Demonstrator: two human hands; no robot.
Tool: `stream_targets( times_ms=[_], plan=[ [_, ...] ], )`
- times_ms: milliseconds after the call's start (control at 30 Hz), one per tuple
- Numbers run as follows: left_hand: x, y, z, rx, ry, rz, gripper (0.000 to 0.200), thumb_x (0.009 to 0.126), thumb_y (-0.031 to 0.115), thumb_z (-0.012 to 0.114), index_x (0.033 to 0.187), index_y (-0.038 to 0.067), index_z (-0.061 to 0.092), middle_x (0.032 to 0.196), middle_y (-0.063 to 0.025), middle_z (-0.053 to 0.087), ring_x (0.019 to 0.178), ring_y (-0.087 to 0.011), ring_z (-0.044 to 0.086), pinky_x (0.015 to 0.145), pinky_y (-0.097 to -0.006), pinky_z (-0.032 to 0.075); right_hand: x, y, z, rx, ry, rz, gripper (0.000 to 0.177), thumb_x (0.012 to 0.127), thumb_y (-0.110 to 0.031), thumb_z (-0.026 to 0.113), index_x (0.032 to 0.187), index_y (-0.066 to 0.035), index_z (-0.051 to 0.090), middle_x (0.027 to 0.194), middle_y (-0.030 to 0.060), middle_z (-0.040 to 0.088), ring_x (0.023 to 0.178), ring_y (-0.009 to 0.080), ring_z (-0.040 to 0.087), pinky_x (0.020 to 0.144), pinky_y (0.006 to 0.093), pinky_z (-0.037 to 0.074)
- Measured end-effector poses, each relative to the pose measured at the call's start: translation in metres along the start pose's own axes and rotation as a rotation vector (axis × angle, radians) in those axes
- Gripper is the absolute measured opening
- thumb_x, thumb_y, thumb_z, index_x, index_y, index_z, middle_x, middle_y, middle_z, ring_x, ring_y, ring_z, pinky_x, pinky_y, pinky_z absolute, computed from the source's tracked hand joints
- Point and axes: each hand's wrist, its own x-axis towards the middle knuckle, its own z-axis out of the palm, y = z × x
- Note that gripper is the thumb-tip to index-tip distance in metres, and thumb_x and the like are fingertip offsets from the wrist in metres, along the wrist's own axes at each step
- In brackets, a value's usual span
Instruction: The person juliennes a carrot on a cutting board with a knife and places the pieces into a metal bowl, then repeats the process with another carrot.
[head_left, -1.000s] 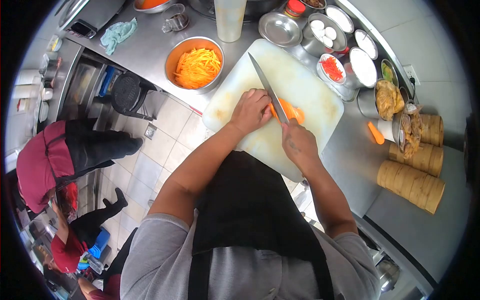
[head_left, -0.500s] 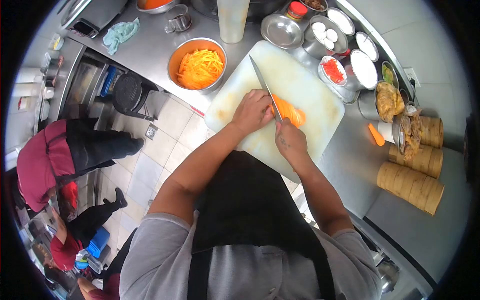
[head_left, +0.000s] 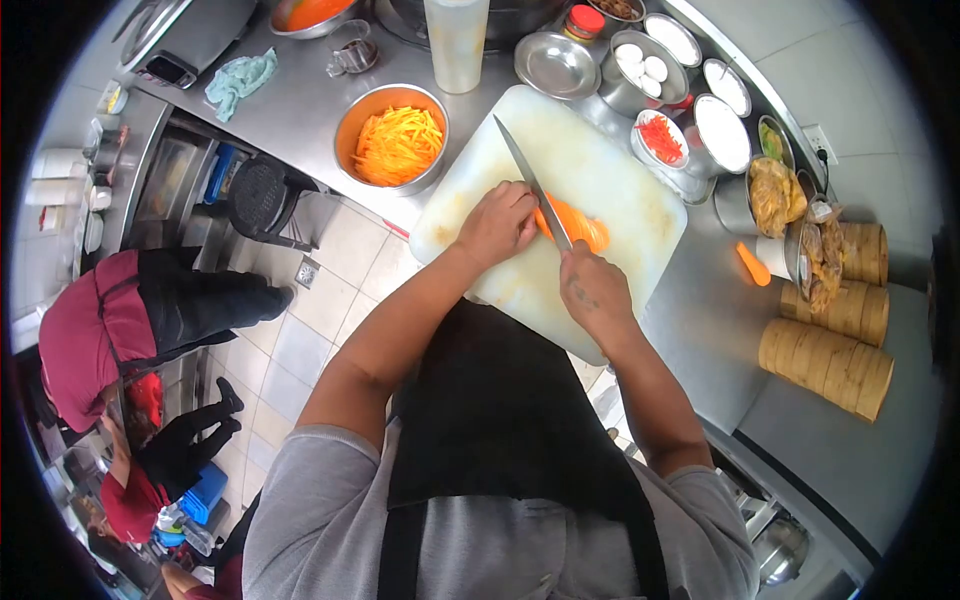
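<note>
On the pale cutting board (head_left: 470,160) lie thin, overlapping orange carrot slices (head_left: 585,232). My right hand (head_left: 597,290) is closed around the handle of a long kitchen knife (head_left: 522,162). The blade crosses the left part of the slices and points toward the board's far left corner. My left hand (head_left: 497,225) has its fingers curled and pressed down at the left end of the carrot, right beside the blade; its fingertips are partly hidden. A metal bowl of carrot shreds (head_left: 400,143) stands just beyond the board's left side.
Behind the board are a metal dish (head_left: 558,66), a pot with eggs (head_left: 640,75) and a bowl of red strips (head_left: 660,138). A peeled carrot (head_left: 753,264) and bamboo steamers (head_left: 825,370) sit at right. Co-workers in maroon shirts (head_left: 95,340) are at left.
My right hand has shifted slightly right and back with the knife, and the blade lies at a slightly different angle. My left hand stays at the carrot. A co-worker's legs at left have moved.
</note>
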Motion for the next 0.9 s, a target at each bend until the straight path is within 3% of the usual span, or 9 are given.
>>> stream_targets(
  times_ms=[67, 233, 467, 900],
  plan=[
    [0.0, -0.001, 0.001, -0.037, 0.005, -0.003, 0.026, 0.074, 0.001, 0.069, 0.099, 0.003, 0.062, 0.106, -0.0135, 0.061, 0.097, -0.0335, 0.059, 0.086, -0.0405, 0.051, -0.005, 0.002, -0.002, 0.0, -0.009, -0.01, 0.027, 0.103, -0.023, 0.045, 0.093, 0.0, 0.055, 0.079, 0.0261, 0.068, 0.074, 0.0439, 0.068, 0.074, 0.0532, 0.052],
    [0.001, 0.001, -0.003, -0.03, 0.0, -0.014, 0.027, 0.074, 0.002, 0.07, 0.1, 0.003, 0.062, 0.107, -0.0135, 0.061, 0.099, -0.0336, 0.059, 0.087, -0.0404, 0.051, -0.012, 0.001, -0.01, -0.01, -0.063, -0.006, 0.027, 0.103, -0.022, 0.045, 0.094, 0.001, 0.055, 0.079, 0.0257, 0.067, 0.074, 0.0441, 0.068, 0.075, 0.0529, 0.052],
    [0.0, -0.002, -0.001, -0.079, -0.009, -0.039, 0.028, 0.075, 0.002, 0.071, 0.101, 0.003, 0.062, 0.108, -0.0129, 0.061, 0.101, -0.0334, 0.059, 0.089, -0.0408, 0.051, 0.028, 0.006, 0.044, 0.041, 0.032, 0.028, 0.027, 0.103, -0.024, 0.047, 0.095, 0.001, 0.056, 0.08, 0.0258, 0.067, 0.076, 0.0455, 0.067, 0.074, 0.0536, 0.052],
    [0.0, -0.002, 0.001, -0.063, 0.071, -0.024, 0.018, 0.077, 0.003, 0.067, 0.093, 0.003, 0.062, 0.103, -0.0115, 0.06, 0.098, -0.0302, 0.06, 0.085, -0.0402, 0.051, -0.003, 0.005, -0.003, -0.023, -0.036, -0.026, 0.028, 0.103, -0.025, 0.046, 0.094, 0.0, 0.055, 0.081, 0.0265, 0.067, 0.077, 0.0451, 0.067, 0.073, 0.0534, 0.052]
  ],
)
